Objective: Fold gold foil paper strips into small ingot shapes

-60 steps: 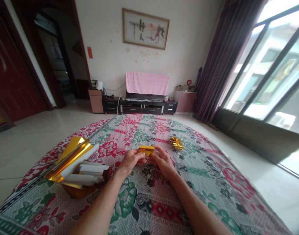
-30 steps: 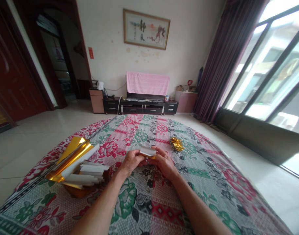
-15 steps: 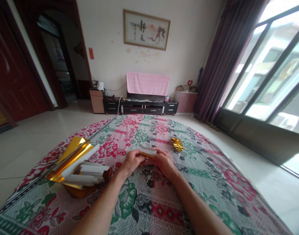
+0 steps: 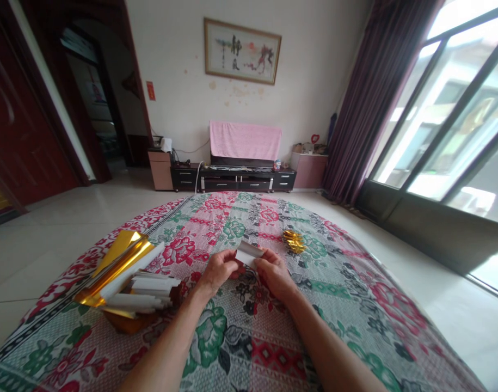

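Note:
A small piece of paper, pale on the sides that show, is held between both hands over the patterned cloth. My left hand pinches its left end between thumb and fingers. The right end is gripped by my right hand, thumb on the near side. To the left lies a pile of gold sheets with white rolled or folded papers in front. Beyond my right hand rests a small cluster of folded gold pieces.
Past the cloth's far edge, a low black cabinet carries something under a pink cloth. A purple curtain and large window stand at the right, dark red doors at the left.
The paper has tilted and opened wider, showing more of its pale surface, and its gold lower edge no longer shows. My right hand's fingers have shifted, with the thumb now on the paper.

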`<action>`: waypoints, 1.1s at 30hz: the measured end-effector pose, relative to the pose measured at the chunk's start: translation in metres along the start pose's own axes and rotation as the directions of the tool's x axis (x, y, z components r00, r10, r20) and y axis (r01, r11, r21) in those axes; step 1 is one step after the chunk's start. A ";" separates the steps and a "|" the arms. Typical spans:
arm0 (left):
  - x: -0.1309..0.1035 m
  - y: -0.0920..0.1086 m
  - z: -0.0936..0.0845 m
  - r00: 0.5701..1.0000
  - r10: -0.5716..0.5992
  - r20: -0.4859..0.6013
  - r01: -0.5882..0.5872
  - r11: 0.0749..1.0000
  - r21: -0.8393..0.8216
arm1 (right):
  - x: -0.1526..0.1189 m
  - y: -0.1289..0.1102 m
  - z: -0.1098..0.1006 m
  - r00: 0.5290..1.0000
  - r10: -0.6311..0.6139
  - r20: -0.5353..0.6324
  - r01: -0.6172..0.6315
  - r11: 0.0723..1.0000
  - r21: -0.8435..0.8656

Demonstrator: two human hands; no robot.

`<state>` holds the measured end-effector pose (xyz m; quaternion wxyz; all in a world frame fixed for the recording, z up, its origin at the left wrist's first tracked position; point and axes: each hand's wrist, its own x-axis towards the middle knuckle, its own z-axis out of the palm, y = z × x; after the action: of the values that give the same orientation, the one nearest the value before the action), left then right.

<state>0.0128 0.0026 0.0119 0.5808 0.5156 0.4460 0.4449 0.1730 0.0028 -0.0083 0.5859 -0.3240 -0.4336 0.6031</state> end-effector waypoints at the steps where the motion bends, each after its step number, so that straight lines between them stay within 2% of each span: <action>1: -0.001 0.000 -0.001 1.000 0.002 0.016 -0.002 1.000 0.002 | 0.000 0.000 0.000 1.000 -0.010 -0.012 0.010 1.000 -0.002; 5: -0.002 0.002 -0.001 0.999 0.013 0.035 -0.012 1.000 -0.008 | -0.001 -0.001 0.004 0.998 -0.025 -0.057 0.021 0.998 -0.059; 14: 0.002 0.001 0.004 0.993 0.047 -0.105 -0.040 0.997 0.067 | -0.008 -0.008 0.012 0.999 -0.020 0.041 0.029 0.971 -0.236; 18: 0.002 0.001 0.004 0.989 0.089 -0.122 -0.075 0.990 0.116 | -0.006 -0.007 0.011 1.000 -0.009 0.006 0.011 0.958 -0.287; 21: 0.002 0.002 0.004 0.987 0.107 -0.122 -0.092 0.988 0.120 | -0.005 -0.005 0.011 1.000 -0.003 -0.029 -0.006 0.960 -0.279; 25: 0.003 0.002 0.003 0.985 0.120 -0.125 -0.108 0.989 0.099 | -0.005 -0.005 0.011 0.999 0.036 -0.005 -0.036 0.969 -0.246; 33: 0.007 -0.006 -0.001 0.988 0.115 -0.102 -0.110 0.993 0.051 | -0.003 0.000 0.010 1.000 -0.001 0.013 0.004 0.968 -0.251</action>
<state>0.0135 0.0094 0.0059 0.5186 0.5292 0.4558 0.4931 0.1646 -0.0015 -0.0043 0.5383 -0.3909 -0.5105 0.5447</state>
